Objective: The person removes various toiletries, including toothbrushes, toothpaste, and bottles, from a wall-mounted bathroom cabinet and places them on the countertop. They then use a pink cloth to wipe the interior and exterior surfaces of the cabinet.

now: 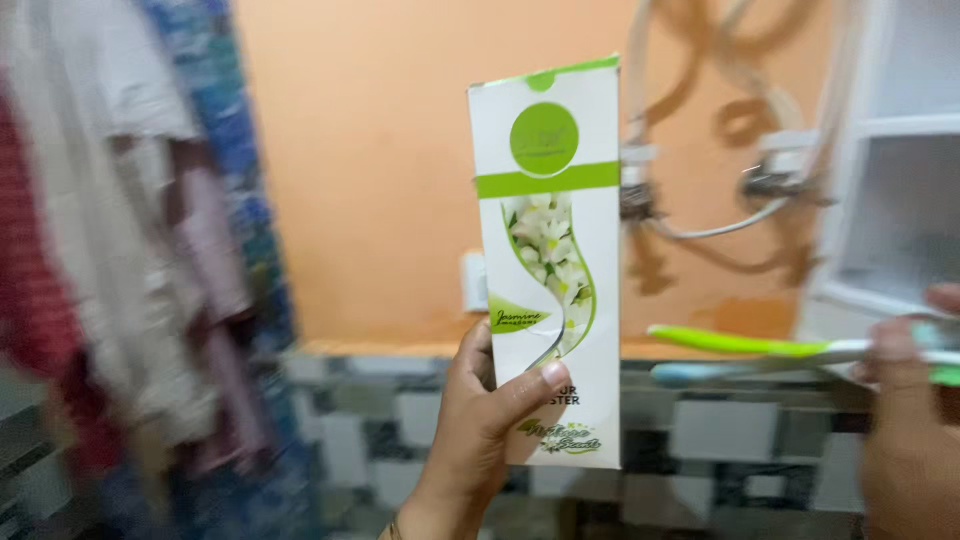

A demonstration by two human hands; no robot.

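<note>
My left hand [478, 430] holds up a tall white carton [548, 260] with green bands and a picture of white flowers, gripping it near its bottom with the thumb across the front. At the right edge, my right hand [908, 420] is closed around two toothbrushes [760, 352], one with a green handle and one pale blue, which point left toward the carton. The brushes stop just short of the carton's right side. Motion blur softens the right hand.
An orange wall [380, 170] is behind, with white pipes and taps [700, 190] on it. Clothes hang [120, 250] at the left. A white shelf unit [900, 160] stands at the upper right. Black and white tiles [700, 440] run below.
</note>
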